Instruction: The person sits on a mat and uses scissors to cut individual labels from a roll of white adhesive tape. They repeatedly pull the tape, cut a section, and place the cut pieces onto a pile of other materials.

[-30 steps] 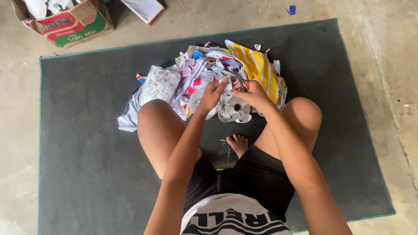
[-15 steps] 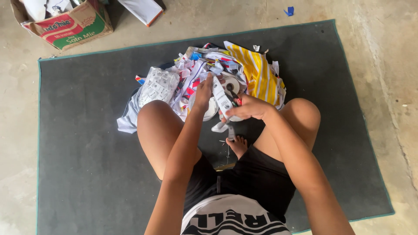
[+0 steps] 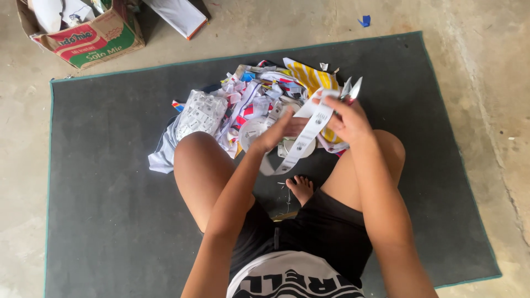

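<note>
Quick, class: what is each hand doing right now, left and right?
Left hand: closed on the white printed strip.
Right hand: closed on small scissors, also touching the strip.

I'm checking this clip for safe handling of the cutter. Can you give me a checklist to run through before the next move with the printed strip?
1. Right hand grips the small metal snips: ok, blades point up and away from the body.
2. Left hand holds the long white printed label strip: ok, the strip runs between both hands.
3. Left fingers away from the blades: ok, they sit lower on the strip.
4. Blades open or closed: cannot tell.
5. Bare foot away from the blades: ok, it lies below the hands on the dark grey mat.
6. Strip free of the heap of colourful scraps: cannot tell.
</note>
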